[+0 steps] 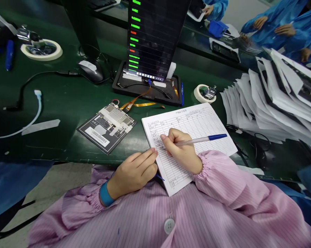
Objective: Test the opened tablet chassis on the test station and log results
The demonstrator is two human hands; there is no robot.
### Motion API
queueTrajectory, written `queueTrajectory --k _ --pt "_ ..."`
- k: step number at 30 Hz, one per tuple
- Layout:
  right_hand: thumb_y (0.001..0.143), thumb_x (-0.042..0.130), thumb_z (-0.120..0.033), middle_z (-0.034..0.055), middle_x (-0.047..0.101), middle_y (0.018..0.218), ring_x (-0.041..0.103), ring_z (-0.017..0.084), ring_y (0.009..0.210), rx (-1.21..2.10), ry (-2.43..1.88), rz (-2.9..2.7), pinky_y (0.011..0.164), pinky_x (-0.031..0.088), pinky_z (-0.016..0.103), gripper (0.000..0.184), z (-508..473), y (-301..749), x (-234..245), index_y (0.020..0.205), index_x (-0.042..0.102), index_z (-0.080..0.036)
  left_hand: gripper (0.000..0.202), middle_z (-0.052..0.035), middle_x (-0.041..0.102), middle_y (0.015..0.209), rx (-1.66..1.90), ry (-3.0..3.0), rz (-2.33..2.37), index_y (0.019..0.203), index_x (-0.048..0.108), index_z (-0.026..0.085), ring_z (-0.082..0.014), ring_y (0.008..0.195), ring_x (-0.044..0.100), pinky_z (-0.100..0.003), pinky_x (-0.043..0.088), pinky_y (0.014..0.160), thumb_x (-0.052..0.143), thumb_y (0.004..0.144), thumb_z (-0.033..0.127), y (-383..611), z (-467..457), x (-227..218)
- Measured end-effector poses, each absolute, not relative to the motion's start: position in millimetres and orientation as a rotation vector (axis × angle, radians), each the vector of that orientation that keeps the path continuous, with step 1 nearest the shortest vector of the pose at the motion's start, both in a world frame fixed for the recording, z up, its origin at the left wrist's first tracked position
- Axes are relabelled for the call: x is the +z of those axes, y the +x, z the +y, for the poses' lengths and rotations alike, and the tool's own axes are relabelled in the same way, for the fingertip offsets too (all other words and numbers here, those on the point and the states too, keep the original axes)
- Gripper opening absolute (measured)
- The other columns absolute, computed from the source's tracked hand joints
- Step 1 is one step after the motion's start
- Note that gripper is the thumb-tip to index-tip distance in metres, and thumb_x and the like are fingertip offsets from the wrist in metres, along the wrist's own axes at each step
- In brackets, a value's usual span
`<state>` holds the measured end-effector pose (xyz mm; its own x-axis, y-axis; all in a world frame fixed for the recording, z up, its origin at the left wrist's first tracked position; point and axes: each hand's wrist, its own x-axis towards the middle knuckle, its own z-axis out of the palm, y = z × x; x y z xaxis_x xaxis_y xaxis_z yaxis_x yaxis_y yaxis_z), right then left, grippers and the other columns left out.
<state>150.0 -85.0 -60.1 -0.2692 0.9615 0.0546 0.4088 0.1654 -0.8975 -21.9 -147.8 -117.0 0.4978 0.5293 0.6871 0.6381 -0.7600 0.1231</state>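
My right hand [182,151] is closed on a clear pen with a blue cap [204,139], its tip on a printed log sheet [197,124] at the table's near edge. My left hand [134,172] rests loosely curled at the sheet's left edge, fingertips touching the paper and holding it down. A bare circuit board on a black panel [107,128] lies just left of the sheet, with an orange flex cable [138,102] leading from it to a black tray [147,90]. A tall dark screen [151,38] with green text lines stands in that tray.
A computer mouse [91,71] and white cable [32,119] lie at left, with tape rolls [41,50] [204,93]. A fanned stack of white-wrapped panels [274,100] fills the right side. Other people in blue coats [287,27] work at the far table.
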Motion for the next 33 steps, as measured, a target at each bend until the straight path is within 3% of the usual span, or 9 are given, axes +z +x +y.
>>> queueTrajectory --k 7,14,33 --pt "0.082 0.065 -0.029 -0.0063 0.038 0.052 0.034 0.008 0.049 0.985 -1.309 -1.847 0.046 0.028 0.023 0.038 -85.8 148.8 -59.7 0.058 0.037 -0.020 0.012 -0.0095 0.070 0.109 -1.103 -2.585 -1.024 0.080 0.058 0.016 -0.0220 0.108 0.063 -0.032 0.050 0.083 0.051 0.085 0.009 -22.0 -147.5 -116.8" --pt "0.086 0.056 -0.024 -0.0062 0.032 0.050 0.030 0.007 0.047 0.968 -1.277 -1.890 0.046 0.027 0.023 0.040 -86.2 148.4 -60.2 0.055 0.031 -0.020 0.011 -0.0088 0.070 0.110 -1.091 -2.587 -1.025 0.080 0.058 0.017 -0.0216 0.109 0.063 -0.031 0.050 0.083 0.051 0.086 0.011 -22.5 -147.3 -117.3" --pt "0.086 0.054 -0.021 -0.0059 0.032 0.050 0.030 0.007 0.047 0.921 -1.273 -1.990 0.045 0.027 0.023 0.039 -86.1 149.2 -62.0 0.056 0.029 -0.019 0.011 -0.0103 0.070 0.110 -1.090 -2.589 -1.018 0.081 0.058 0.016 -0.0225 0.109 0.063 -0.031 0.049 0.082 0.051 0.085 0.008 -22.3 -147.5 -116.9"
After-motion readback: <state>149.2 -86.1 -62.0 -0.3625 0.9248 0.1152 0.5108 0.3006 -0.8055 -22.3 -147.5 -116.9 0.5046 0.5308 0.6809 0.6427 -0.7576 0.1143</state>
